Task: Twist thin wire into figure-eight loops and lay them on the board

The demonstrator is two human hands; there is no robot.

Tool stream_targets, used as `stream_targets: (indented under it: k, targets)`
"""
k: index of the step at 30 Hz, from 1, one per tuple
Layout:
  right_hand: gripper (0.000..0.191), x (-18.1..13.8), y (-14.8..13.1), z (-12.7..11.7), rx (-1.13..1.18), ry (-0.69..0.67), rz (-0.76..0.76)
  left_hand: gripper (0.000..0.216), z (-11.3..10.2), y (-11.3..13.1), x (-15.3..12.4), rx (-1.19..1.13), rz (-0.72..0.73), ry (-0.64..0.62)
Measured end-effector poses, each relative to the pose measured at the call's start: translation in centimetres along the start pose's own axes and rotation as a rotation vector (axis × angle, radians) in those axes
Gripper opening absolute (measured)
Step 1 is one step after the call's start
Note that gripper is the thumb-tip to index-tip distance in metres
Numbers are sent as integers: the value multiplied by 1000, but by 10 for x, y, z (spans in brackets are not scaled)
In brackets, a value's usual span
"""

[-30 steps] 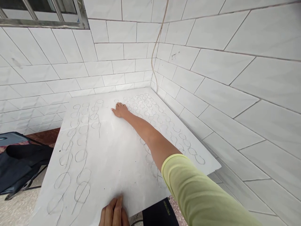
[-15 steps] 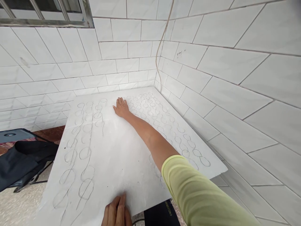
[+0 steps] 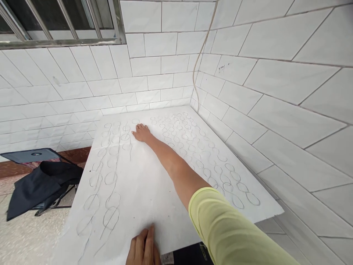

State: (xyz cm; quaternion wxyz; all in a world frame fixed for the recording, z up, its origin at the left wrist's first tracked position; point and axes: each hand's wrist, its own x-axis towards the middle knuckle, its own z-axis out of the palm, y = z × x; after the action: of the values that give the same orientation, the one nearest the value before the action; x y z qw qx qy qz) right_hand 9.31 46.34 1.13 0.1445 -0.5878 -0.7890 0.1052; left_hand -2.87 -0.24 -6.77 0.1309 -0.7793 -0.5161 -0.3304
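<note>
A large white sheet (image 3: 143, 176) covers a flat surface, with pencil-drawn circles and wavy lines in columns along its left and right sides. My right hand (image 3: 141, 132) lies palm down near the far edge, fingers spread, touching the sheet beside the left group of circles. The right arm, in a yellow-green sleeve, stretches across the sheet. At the near edge my left hand (image 3: 143, 247) rests on the sheet with its fingers curled and pressed together. Whatever may be between those fingers is hidden.
White tiled walls (image 3: 275, 95) meet in a corner behind and right of the sheet. A cable (image 3: 205, 44) hangs in that corner. On the left stands a folding chair (image 3: 35, 156) with dark cloth (image 3: 44, 187) over it. A barred window (image 3: 63, 22) is at upper left.
My right hand has slid left across the sheet, closer to the left group of circles. My left hand stays at the near edge. The view has shifted, showing more of the chair and window.
</note>
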Motion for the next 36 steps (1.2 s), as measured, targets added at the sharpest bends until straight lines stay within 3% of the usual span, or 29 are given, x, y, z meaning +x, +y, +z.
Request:
stream_targets:
  k: [5, 15, 22, 29, 36]
  targets:
    - [81, -73, -4, 5, -24, -35, -25, 42, -3, 0, 5, -42, 23, -3]
    - [83, -296, -26, 1, -96, -148, -239, 37, -6, -1, 6, -32, 43, -33]
    - [73, -420, -56, 9, -80, 4, -281, 34, -3, -3, 3, -95, 32, -25]
    - [64, -481, -65, 34, -122, 218, -352, 41, -14, -4, -1, -288, -108, 9]
    - [41, -503, -35, 48, -213, 406, -546, 41, -23, 1, 6, -352, -136, -20]
